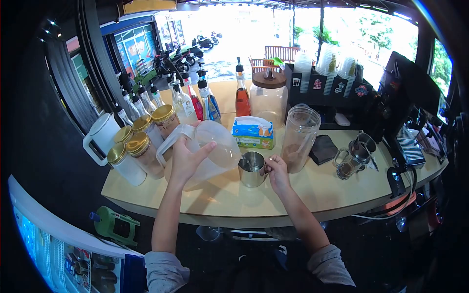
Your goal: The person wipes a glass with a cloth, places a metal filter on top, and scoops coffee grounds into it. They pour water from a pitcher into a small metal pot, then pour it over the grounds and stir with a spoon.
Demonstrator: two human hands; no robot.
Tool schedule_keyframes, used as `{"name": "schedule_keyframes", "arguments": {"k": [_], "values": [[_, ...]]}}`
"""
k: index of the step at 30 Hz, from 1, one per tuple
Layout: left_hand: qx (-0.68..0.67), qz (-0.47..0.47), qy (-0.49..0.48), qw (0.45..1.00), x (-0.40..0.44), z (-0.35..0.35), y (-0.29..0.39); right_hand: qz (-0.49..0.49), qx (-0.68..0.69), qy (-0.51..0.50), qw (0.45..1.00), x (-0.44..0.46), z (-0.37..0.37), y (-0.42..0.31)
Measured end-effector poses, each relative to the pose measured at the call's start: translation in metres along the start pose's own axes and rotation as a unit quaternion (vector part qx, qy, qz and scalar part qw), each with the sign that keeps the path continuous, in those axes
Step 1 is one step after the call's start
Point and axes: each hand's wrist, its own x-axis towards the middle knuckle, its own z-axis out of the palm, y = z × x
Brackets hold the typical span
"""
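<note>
My left hand (pixel 186 158) is closed around a translucent plastic pitcher (pixel 217 146), tilted to the right. The pitcher's spout end is at the rim of a stainless steel milk jug (pixel 253 177), which stands upright at the counter's middle. My right hand (pixel 277 172) has its fingers closed on the jug's handle. Whether liquid is flowing between them is hard to make out. Just right of the jug stands a tall clear container (pixel 299 141). A tissue pack (pixel 253 133) lies behind the jug.
Gold-lidded jars (pixel 139 144) and a white jug (pixel 102 136) crowd the left, with several pump bottles (pixel 210 105) behind. A wooden-lidded jar (pixel 268 100) stands at the back. On the right are a dark cloth (pixel 323 149), a glass mug (pixel 346 166) and a coffee machine (pixel 410 146).
</note>
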Motion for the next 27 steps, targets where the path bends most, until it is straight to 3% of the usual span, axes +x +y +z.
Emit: {"name": "schedule_keyframes", "arguments": {"k": [27], "values": [[0.0, 0.007, 0.022, 1.0, 0.004, 0.009, 0.002, 0.012, 0.046, 0.02, 0.999, -0.002, 0.005, -0.004]]}}
